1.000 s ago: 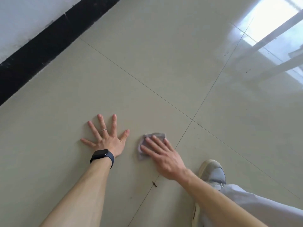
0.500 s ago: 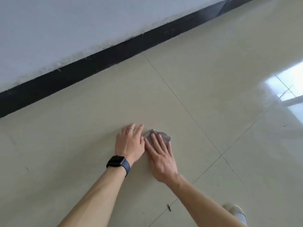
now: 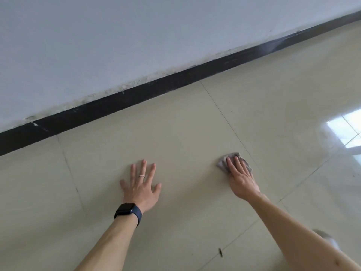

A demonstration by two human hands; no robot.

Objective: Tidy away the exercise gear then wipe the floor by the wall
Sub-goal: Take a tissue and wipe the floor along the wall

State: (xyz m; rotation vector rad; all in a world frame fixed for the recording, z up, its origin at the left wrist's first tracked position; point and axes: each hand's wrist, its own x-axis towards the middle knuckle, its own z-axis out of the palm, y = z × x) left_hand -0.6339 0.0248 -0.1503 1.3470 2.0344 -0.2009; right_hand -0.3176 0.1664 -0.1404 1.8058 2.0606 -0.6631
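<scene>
Wall (image 3: 136, 36) – pale grey-white, fills the upper part of the view and runs on a slant from lower left to upper right. Paint is rough and flaked along its bottom edge.

Floor (image 3: 185, 130) – large glossy beige tiles with thin dark grout lines (image 3: 224, 116). A bright window reflection (image 3: 343, 128) sits at the right edge.

Skirting (image 3: 136, 96) – black band between wall and floor, scuffed in places.

Two bare forearms come up from the bottom edge, well apart.

Left hand (image 3: 139, 184) – flat on the tile, palm down. Its fingers (image 3: 144, 167) are spread and straight, released, holding nothing, and point toward the skirting.

Right hand (image 3: 241, 177) – palm down on a cloth (image 3: 221, 163). Its fingers (image 3: 229, 162) lie straight and close together on top of the cloth, pressing it to the floor, not curled round it.

The cloth is small, grey and crumpled. It lies on the tile just left of a grout line, out from the wall and not touching the skirting. Its edges show past the fingertips and on both sides of the hand.

Shoe (image 3: 327, 238) – pale and blurred, partly hidden behind the right forearm at lower right.

Watch (image 3: 128, 211) – dark, with a navy strap, on the left wrist.

Ring (image 3: 141, 176) – thin and silver, on a middle finger of the left hand.

Dark speck (image 3: 220, 252) – on a grout line near the bottom edge. Too small to tell what it is.
</scene>
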